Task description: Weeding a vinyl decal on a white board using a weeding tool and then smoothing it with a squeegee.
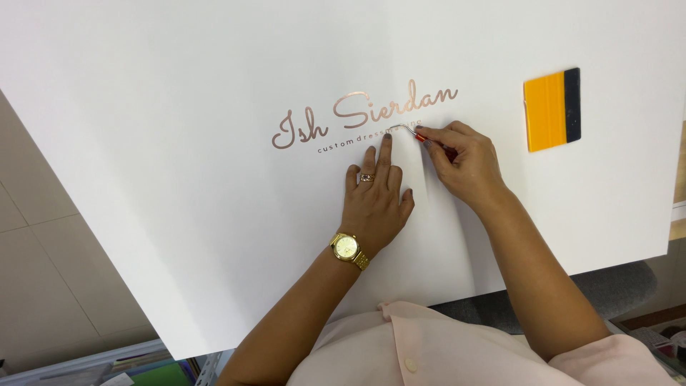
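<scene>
The right hand (464, 161) pinches a red-handled hook tool (414, 131), fingers closed on the handle, with the shaft's long axis running up and left from the grip so its curved tip meets the small line of lettering (354, 140) under the rose-gold script. The left hand (375, 200) lies flat and open on the white board (179, 179), holding nothing, its fingertips pressed just beside the tool tip. A yellow squeegee (552, 109) (dark strip along one edge) rests well apart to the right, nearer the right hand.

A pale pink buttoned blouse (429, 350), gold wristwatch (348, 249) and finger ring (366, 177) are worn.
</scene>
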